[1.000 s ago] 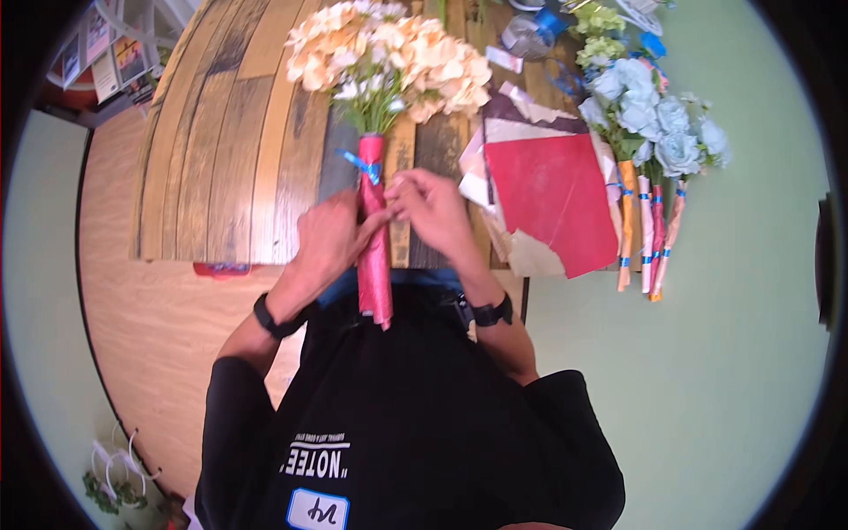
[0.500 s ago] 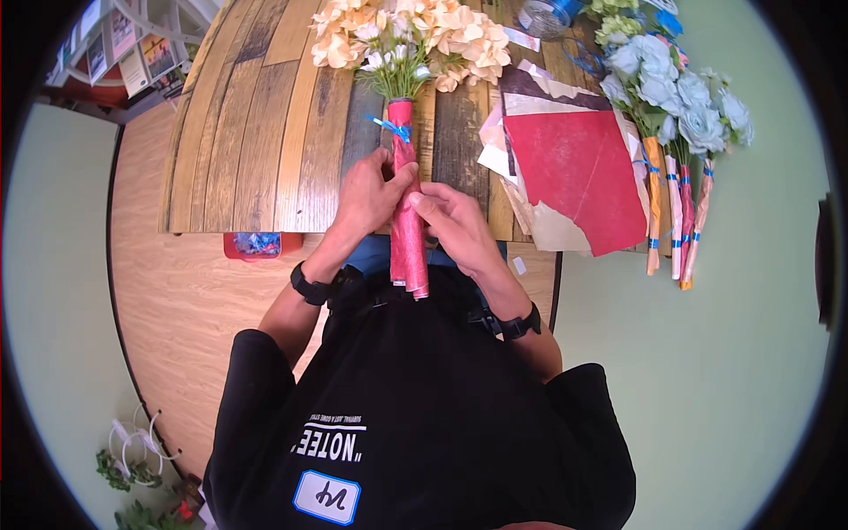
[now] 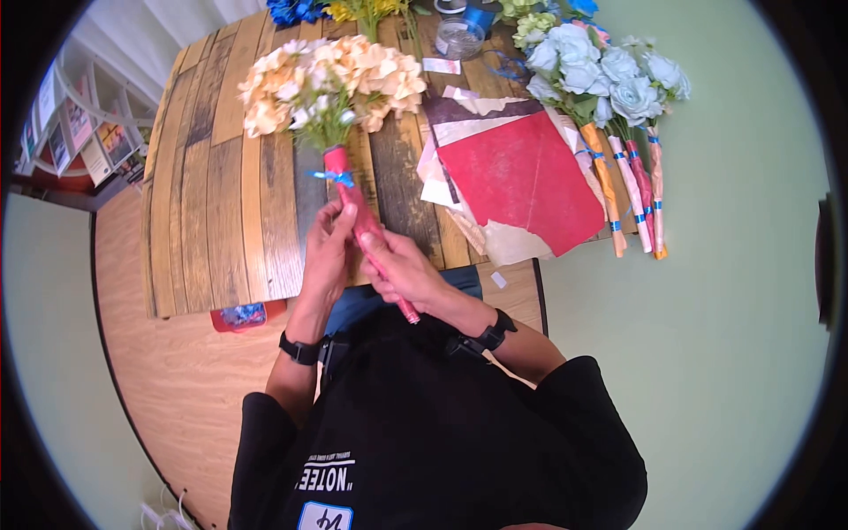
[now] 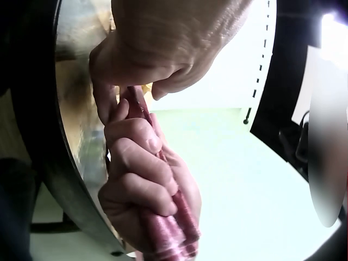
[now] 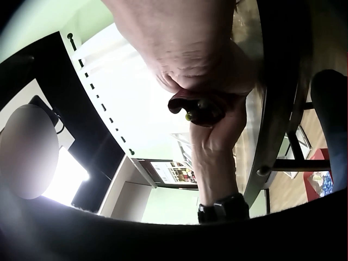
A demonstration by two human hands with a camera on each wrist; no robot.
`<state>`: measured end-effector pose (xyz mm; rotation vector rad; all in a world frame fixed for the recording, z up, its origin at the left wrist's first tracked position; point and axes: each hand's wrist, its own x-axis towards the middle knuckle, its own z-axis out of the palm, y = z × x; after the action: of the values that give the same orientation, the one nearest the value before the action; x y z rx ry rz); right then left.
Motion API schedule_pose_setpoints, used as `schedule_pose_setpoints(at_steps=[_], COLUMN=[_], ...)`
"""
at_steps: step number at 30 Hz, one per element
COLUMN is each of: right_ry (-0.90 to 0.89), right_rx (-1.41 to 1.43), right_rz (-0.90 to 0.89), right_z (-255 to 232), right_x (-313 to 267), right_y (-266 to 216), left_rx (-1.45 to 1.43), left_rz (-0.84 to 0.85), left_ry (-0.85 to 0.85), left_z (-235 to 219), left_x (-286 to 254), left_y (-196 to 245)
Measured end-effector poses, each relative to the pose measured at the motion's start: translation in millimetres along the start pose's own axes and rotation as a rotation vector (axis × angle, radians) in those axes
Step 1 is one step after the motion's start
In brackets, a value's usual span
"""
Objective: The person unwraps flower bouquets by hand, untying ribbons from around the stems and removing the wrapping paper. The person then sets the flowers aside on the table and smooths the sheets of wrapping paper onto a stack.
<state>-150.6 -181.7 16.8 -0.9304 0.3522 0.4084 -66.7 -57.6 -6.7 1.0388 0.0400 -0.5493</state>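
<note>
Both hands (image 3: 327,252) (image 3: 404,272) curled round a red wrap (image 3: 364,223), left nearer the peach flowers (image 3: 384,75)

You seem to be in a flower-craft workroom: before you are a red-wrapped bouquet (image 3: 337,162), pale blue flowers (image 3: 579,62) with wrapped stems and paper sheets (image 3: 521,177) at a plank-topped table (image 3: 212,203). A white curtain (image 3: 168,35) and a rack of printed cards (image 3: 110,137) stand beyond.
</note>
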Motion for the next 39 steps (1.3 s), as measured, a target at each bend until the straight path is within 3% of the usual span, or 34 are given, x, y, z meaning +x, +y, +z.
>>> schedule_pose_setpoints(at_steps=[1, 4, 9, 12, 18, 20, 22, 24, 26, 28, 30, 32, 34, 39], right_ry=[0.003, -0.02, -0.098, -0.155, -0.063, -0.062, -0.072, -0.258, -0.132, 0.266, 0.464, 0.606, 0.749, 0.968], right_rx=[-0.051, -0.1, -0.084, -0.158, -0.172, -0.368, -0.389, -0.908, -1.123, -1.358, -1.607, -1.7, -1.891, -1.985], right_rz=[-0.006, -0.028, 0.055, 0.093, 0.099, 0.145, 0.078, -0.079, -0.119, -0.137, -0.427, -0.521, -0.397, -0.416], right_z=[3, 12, 20, 13, 17, 20, 15, -8, -14, -20, -77, -120, -161, -216], right_x=[3, 13, 14, 16, 24, 23, 27, 27, 19, 14, 32, 56, 83, 128], right_y=[1, 1, -6, -5, -14, -22, -32, -60, -113, -164, -195, -227, -247, -254], left_rx=[0.013, 0.107, -0.027, -0.115, -0.18, -0.231, -0.236, -0.22, -0.227, -0.272, -0.255, -0.284, -0.271, -0.378], left_rz=[-0.087, -0.106, -0.009, 0.052, -0.062, -0.129, -0.149, -0.12, -0.107, -0.161, -0.187, -0.24, -0.242, -0.258], left_ry=[-0.082, -0.091, 0.051, -0.002, 0.076, 0.015, 0.016, -0.004, -0.034, 0.03, 0.026, 0.033, 0.066, 0.069], left_z=[-1, -5, -8, -14, 4, -2, -8, -17, -15, -13, -17, -13, -15, -29], left_x=[-2, 1, 1, 10, -1, -4, -4, -4, -5, -7, -10, -15, -16, -20], left_y=[6, 9, 6, 0, 8, 3, 7, 4, 14, 21, 20, 29, 26, 30])
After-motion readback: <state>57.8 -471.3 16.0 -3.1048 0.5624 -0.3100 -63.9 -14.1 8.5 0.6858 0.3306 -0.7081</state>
